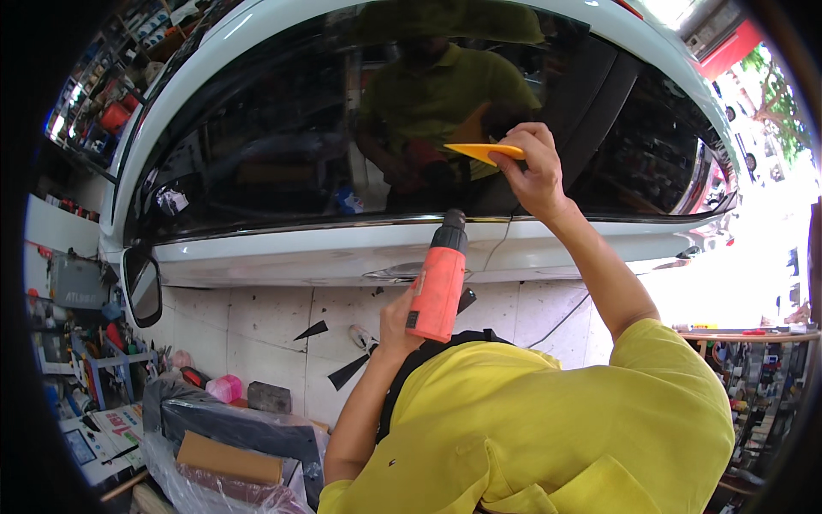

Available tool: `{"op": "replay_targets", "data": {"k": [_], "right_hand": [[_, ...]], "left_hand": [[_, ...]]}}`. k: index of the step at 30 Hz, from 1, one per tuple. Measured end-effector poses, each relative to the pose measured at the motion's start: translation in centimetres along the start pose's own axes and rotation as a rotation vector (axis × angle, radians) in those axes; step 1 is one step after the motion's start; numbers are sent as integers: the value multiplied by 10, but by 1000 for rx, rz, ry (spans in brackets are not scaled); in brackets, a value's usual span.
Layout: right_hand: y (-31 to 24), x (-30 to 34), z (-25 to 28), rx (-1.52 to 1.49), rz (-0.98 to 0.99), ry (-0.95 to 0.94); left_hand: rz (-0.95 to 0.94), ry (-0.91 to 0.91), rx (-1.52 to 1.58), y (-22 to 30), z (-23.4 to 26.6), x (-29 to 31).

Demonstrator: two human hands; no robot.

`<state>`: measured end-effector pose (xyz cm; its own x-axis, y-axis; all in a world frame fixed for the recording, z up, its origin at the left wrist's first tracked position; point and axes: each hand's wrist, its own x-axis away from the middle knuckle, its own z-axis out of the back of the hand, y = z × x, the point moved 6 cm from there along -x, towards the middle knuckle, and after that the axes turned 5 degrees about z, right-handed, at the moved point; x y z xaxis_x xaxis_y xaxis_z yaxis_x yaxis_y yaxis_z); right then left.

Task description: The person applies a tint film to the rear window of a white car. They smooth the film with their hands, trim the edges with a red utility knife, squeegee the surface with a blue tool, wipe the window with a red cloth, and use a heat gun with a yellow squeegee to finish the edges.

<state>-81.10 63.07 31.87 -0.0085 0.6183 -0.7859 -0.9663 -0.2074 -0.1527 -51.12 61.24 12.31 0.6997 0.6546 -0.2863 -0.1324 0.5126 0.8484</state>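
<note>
My left hand (397, 324) is wrapped round the handle of a red heat gun (438, 287), whose dark nozzle points up at the lower edge of the car window. The handle itself is mostly hidden behind the gun's body. Higher and to the right, my right hand (535, 171) pinches a flat orange squeegee (488, 152) between thumb and fingers. Its pointed end reaches left in front of the dark, glossy car window (282, 146); whether it touches the glass I cannot tell. The window mirrors my yellow shirt and arms.
The white car (300, 261) spans the view, its side mirror (143, 287) jutting out at left. Dark film scraps (347, 368) lie on the tiled floor. A plastic-wrapped box (227, 458) and tools stand at lower left; a cluttered shelf (762, 377) is at right. A thin cord (561, 324) trails behind me.
</note>
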Motion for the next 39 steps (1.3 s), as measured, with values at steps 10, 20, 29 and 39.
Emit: {"op": "replay_targets", "data": {"k": [10,20,29,39], "right_hand": [[-48,55,-79,37,239,-354],[-69,-4,-83,-208,44,-93],[-87,-29,-111,-228,81,-111],[-107,-66,-145,-222,153,-85]], "left_hand": [[79,174,-78,-49,44,52],[128,379,-48,-75,84,57],[205,486,-3,-90,111,55],[171,471,-21,-86,107,53]]}}
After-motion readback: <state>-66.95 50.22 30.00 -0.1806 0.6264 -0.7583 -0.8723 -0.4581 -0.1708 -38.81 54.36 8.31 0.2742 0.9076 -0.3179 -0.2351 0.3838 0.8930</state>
